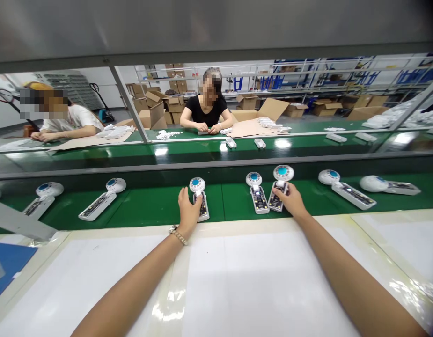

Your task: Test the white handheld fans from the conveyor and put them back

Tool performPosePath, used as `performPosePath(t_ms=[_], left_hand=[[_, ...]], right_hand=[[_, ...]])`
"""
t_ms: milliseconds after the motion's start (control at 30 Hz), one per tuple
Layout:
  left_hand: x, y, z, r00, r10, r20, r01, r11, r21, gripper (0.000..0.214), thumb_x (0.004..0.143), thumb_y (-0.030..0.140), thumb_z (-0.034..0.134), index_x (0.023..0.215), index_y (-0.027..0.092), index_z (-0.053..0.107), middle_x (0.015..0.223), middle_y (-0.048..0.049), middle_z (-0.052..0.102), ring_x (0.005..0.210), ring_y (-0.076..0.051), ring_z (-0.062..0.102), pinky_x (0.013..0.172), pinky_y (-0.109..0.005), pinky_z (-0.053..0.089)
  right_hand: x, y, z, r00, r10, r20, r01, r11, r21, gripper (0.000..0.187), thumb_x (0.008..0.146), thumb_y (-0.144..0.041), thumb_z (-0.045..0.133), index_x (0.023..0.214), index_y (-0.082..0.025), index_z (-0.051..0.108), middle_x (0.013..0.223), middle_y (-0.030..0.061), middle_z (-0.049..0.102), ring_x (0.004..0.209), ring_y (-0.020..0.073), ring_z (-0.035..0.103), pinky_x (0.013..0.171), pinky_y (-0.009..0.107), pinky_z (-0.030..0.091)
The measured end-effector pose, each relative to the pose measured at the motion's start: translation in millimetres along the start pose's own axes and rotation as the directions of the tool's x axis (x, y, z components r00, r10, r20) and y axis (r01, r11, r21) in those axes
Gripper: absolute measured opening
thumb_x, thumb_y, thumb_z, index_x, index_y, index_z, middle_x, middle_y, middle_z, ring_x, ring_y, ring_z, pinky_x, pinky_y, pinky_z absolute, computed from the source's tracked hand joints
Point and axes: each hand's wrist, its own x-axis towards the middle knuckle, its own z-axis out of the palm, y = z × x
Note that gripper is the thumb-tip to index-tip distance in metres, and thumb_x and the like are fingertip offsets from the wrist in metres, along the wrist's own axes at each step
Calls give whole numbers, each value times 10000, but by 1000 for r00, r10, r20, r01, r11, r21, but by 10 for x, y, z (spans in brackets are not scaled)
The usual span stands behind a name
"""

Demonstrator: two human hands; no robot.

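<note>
My left hand [188, 209] is at a white handheld device with a round, blue-centred head [203, 211], lying on the green conveyor belt [233, 189]. Its thumb meets the device's left side, while the fingers are apart from the thumb, off to the left. My right hand [292, 200] grips a similar device [275, 202] by its body, thumb on the front and fingers round the right edge. Just left of that one lies another device [259, 200], close against it. Dark circuit boards show in the uncovered bodies.
More such devices lie along the belt, one at left [97, 206] and one at right [355, 195]. A white-covered worktop [230, 276] runs in front of me. Beyond a metal rail [167, 166], two people sit working among white shells and cardboard [251, 128].
</note>
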Motion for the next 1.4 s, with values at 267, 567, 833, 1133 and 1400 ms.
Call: performPosePath(t_ms=[267,567,833,1133,1400], left_hand=[[-351,235,106,881,423,212,-456,879,138,432,777,154,514,1202,213,464,1399,-95,300,1310,-266,242,1094,-420,145],[-366,215,108,849,421,319,-472,875,102,298,770,117,485,1051,212,516,1287,-110,410,1243,-253,353,1064,-412,227],[-343,168,112,822,431,373,-539,801,261,240,800,105,417,1020,188,466,1217,-118,434,1167,-212,429,979,-403,356],[-302,87,129,824,361,437,-511,806,298,289,833,173,419,1120,162,452,1263,-133,450,1198,-215,419,1004,-392,347],[-305,73,133,848,267,458,-434,846,311,361,862,300,419,1200,174,417,1271,-126,438,1075,-218,507,941,-382,394]], right_hand=[[-129,-56,79,949,-227,219,286,910,-298,348,739,-366,560,1034,-186,602,1087,115,593,964,247,562,812,394,442],[-219,-140,42,961,-241,134,275,883,-381,176,606,-145,339,522,-208,480,439,-11,423,445,151,416,480,270,332],[-261,-192,91,905,-197,377,366,814,-452,173,588,-115,344,474,-201,442,471,-7,469,503,146,447,516,248,315],[-371,-270,194,787,-115,606,468,751,-466,247,672,-78,364,597,-198,566,607,6,614,583,150,538,575,234,359],[-371,-268,170,792,-156,590,491,737,-464,254,690,-82,351,624,-190,571,552,4,575,524,144,513,542,236,355]])
